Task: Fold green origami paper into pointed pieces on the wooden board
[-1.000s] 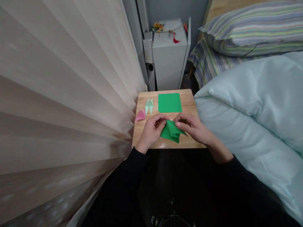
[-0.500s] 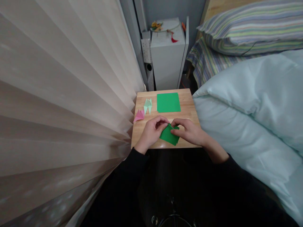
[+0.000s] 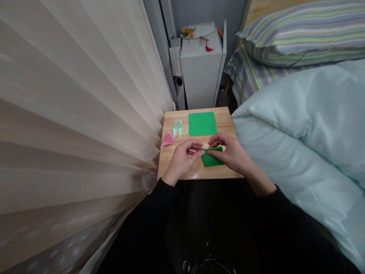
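At the counter's [image 3: 165,164] left lie the pink paper [image 3: 167,140] and, just beside it, the mint paper [image 3: 177,128]. The left hand [image 3: 184,155] pinches the upper left corner of the folded paper [image 3: 212,161]. Beyond it lies the green square [image 3: 202,123]. The folded paper, over the counter's near part, has swung from aslant to nearly level; the right hand [image 3: 233,153] has spread rightward, now pinching its top edge. Folding seems under way, unfinished.
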Tool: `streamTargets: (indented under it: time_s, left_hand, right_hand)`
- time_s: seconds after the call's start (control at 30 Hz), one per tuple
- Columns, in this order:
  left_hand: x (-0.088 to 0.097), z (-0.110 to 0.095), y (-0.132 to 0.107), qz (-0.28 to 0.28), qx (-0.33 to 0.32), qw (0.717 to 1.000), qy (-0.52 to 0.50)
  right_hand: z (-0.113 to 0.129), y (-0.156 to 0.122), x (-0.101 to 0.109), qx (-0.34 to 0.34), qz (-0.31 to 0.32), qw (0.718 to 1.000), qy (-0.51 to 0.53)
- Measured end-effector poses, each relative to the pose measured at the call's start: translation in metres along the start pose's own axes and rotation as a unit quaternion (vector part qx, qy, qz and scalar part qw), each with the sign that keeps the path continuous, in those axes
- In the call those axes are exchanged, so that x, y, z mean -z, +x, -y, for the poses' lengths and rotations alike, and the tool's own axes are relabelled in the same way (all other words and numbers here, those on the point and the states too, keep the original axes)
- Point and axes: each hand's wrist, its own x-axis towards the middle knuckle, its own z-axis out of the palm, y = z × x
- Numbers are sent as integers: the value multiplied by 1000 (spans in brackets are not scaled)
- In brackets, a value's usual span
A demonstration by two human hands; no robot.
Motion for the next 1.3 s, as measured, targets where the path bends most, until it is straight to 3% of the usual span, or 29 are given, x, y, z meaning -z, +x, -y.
streamTargets:
  time_s: [0.3,0.43,0.83,1.3]
  left_hand:
    - [2,0,1,-20,-4,1000,15]
    - [-1,3,0,-4,-6,999,46]
    - [-4,-5,-3,-77,-57,994,51]
    - [3,-9,-1,-68,-61,992,86]
  right_hand:
    - [5,0,6,4,-55,998,-12]
    - [8,0,5,16,-43,999,-17]
    - [10,-1,5,0,-54,998,-18]
    - [12,-2,7,-6,-66,997,-39]
